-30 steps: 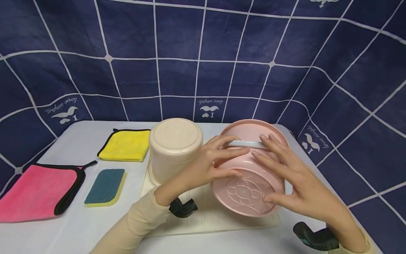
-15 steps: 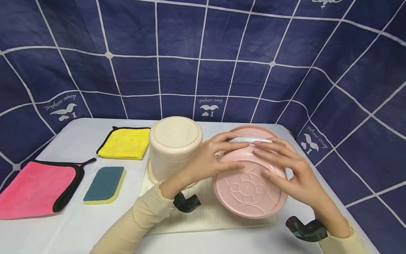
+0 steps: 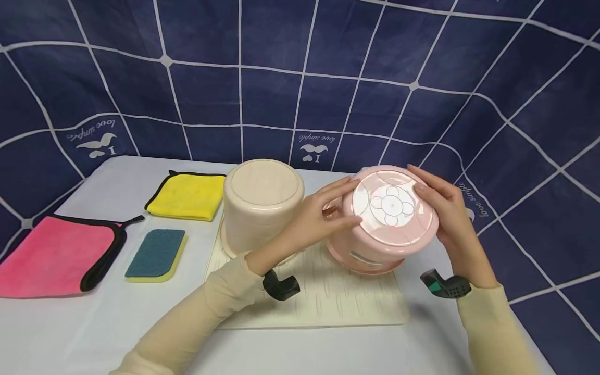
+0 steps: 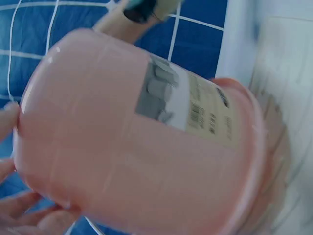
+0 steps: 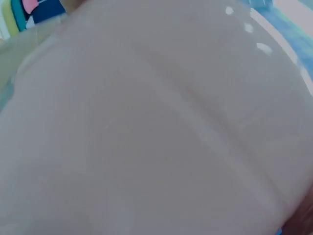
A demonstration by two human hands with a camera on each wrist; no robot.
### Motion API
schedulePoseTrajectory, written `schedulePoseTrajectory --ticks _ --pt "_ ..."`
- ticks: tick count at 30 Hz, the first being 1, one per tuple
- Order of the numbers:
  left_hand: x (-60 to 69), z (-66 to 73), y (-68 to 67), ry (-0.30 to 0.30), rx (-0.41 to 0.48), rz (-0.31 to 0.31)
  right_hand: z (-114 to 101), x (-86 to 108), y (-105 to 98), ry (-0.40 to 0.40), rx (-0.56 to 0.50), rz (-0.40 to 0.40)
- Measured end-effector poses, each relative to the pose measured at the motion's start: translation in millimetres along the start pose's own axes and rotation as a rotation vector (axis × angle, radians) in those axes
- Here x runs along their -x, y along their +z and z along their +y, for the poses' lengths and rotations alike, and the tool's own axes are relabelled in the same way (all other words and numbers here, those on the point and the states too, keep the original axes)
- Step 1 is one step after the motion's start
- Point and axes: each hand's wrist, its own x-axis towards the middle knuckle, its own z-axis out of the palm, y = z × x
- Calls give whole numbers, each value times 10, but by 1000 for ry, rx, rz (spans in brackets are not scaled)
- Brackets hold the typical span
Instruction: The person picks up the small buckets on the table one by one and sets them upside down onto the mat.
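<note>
A pink plastic bucket (image 3: 391, 208) is upside down and tilted over the right part of a cream ribbed mat (image 3: 328, 297), its flower-patterned base facing up. My left hand (image 3: 323, 213) grips the left edge of the base with thumb and fingers. On the opposite side my right hand (image 3: 442, 208) holds the base edge, fingertips over it. The left wrist view shows the side of the bucket (image 4: 107, 137) with a printed label, its rim close to the mat. Pale bucket wall (image 5: 146, 132) fills most of the right wrist view.
A cream bucket (image 3: 262, 208) stands upside down on the mat's left part, beside my left forearm. Further left lie a yellow cloth (image 3: 189, 197), a blue-and-yellow sponge (image 3: 157, 254) and a pink cloth (image 3: 56, 255). Blue tiled-pattern fabric (image 3: 281, 94) hangs behind and at the sides.
The pink bucket has turned from lying with its base toward me to base up and tilted. Its white handle has gone out of sight. My right hand has shifted to the bucket's far right side.
</note>
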Motion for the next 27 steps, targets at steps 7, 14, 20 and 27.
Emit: schedulePoseTrajectory --ticks 7,14,20,27 --pt "-56 -161 65 -184 3 39 396 -182 -141 215 -113 9" --pt "-53 -285 147 -221 -62 41 585 -220 -220 265 -68 -33" --pt "-87 -262 174 -211 -170 41 615 -228 -267 292 -56 -49" --pt "-61 -306 222 -271 -174 32 709 -179 -267 356 54 -100"
